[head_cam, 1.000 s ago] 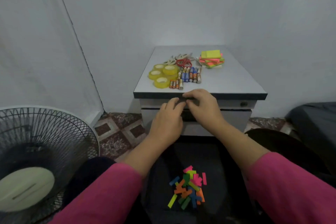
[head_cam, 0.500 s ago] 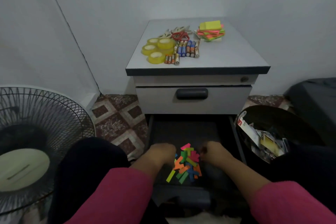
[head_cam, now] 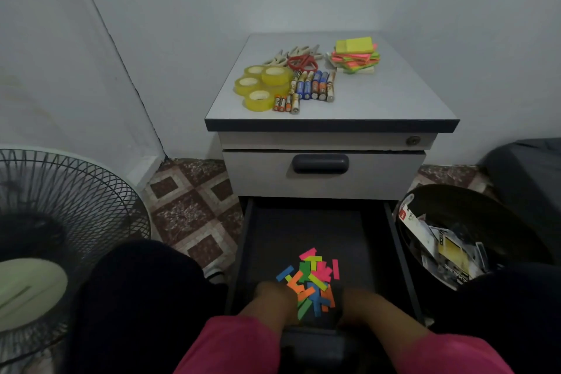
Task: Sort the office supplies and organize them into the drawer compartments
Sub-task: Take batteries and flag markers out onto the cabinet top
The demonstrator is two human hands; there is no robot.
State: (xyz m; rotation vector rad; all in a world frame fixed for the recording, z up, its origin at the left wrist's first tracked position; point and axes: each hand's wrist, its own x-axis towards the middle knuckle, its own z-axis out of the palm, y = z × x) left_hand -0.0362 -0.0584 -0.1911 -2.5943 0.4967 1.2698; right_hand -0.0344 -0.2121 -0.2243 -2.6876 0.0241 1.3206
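**Inside the open bottom drawer: both hands flank a pile of coloured strips**

Within the pulled-out lower drawer [head_cam: 376,237], a heap of small coloured strips [head_cam: 311,279] lies on the dark floor near its front edge. The left hand [head_cam: 273,297] rests just left of the heap and the right hand [head_cam: 359,302] just right of it; whether the fingers are spread, curled or gripping cannot be told. On the cabinet top [head_cam: 394,100] sit yellow tape rolls [head_cam: 262,85], a row of batteries [head_cam: 312,86], scissors [head_cam: 300,61] and a stack of sticky notes [head_cam: 355,55]. The upper drawer [head_cam: 379,174] is closed. A fan [head_cam: 60,222] stands to the left, a bin [head_cam: 470,222] of scraps to the right.
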